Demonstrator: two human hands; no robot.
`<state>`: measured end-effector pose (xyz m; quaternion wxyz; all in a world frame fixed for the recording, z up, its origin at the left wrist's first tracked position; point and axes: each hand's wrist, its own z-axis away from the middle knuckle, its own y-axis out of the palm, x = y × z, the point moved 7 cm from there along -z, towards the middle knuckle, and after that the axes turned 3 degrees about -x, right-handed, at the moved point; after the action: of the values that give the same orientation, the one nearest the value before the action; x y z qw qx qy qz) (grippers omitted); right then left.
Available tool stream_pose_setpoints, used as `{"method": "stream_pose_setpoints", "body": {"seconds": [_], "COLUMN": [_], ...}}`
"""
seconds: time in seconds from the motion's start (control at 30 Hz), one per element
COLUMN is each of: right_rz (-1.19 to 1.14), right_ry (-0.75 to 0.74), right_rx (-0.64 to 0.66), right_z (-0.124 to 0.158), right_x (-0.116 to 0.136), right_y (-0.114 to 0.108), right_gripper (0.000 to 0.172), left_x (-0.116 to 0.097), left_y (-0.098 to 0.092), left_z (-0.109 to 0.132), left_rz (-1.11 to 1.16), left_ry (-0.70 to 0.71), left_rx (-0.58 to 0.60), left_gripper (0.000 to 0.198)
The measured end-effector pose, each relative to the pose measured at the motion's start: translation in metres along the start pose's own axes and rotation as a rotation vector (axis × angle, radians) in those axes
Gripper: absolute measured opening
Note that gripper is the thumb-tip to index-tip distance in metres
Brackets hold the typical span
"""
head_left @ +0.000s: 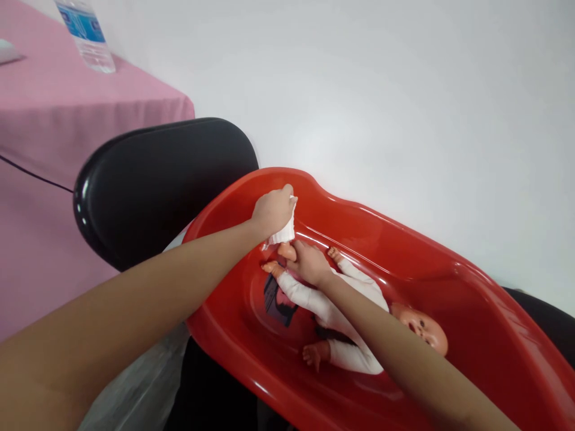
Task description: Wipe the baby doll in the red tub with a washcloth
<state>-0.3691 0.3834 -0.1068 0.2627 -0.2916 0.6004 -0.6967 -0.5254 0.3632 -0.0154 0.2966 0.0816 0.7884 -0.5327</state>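
Note:
A baby doll (354, 293) in a white long-sleeved suit lies on its back in a red baby bathtub (431, 239), its head to the right. My left hand (273, 212) is closed on a small white ribbed cloth (288, 226), which hangs down against one of the doll's feet (287, 251). Just beside it, my right hand (309, 263) is closed round the doll's leg near that foot. The doll's other foot (271, 267) rests bare below. My right forearm covers part of the doll's body.
A black chair (166, 185) stands behind the tub's left end. At the upper left, a pink-covered table (135, 90) carries a water bottle (87, 36). A white wall (381, 90) rises behind the tub. A dark picture (281, 299) shows on the tub's floor.

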Motion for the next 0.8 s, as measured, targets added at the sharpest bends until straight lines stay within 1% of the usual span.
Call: {"method": "stream_pose_setpoints", "body": {"seconds": [0.1, 0.17, 0.3, 0.4, 0.53, 0.7, 0.8], "right_rz": [0.001, 0.012, 0.072, 0.078, 0.061, 0.047, 0.022], "right_ry": [0.000, -0.010, -0.022, 0.013, 0.024, 0.023, 0.033], "right_rx": [0.010, 0.032, 0.063, 0.044, 0.042, 0.067, 0.057], "right_z": [-0.001, -0.001, 0.001, 0.001, -0.001, -0.002, 0.000], "right_x": [0.000, 0.000, 0.000, -0.003, -0.004, 0.000, 0.002], "right_y": [0.001, 0.003, 0.007, 0.006, 0.004, 0.003, 0.002], "right_gripper": [0.034, 0.034, 0.030, 0.029, 0.032, 0.040, 0.038], "left_x": [-0.003, -0.004, -0.004, -0.002, -0.002, -0.005, -0.006], "left_y": [0.006, 0.005, -0.006, -0.011, -0.007, 0.000, 0.004], "left_z": [0.002, 0.002, 0.000, 0.000, 0.001, 0.003, 0.005], "left_rz": [-0.048, -0.066, -0.071, -0.076, -0.089, -0.101, -0.096], "left_ry": [0.054, 0.071, 0.050, 0.016, 0.022, 0.031, 0.036], "left_rx": [0.028, 0.020, -0.027, -0.016, 0.023, 0.084, 0.106], "left_gripper": [0.023, 0.023, 0.023, 0.022, 0.024, 0.027, 0.025]}}
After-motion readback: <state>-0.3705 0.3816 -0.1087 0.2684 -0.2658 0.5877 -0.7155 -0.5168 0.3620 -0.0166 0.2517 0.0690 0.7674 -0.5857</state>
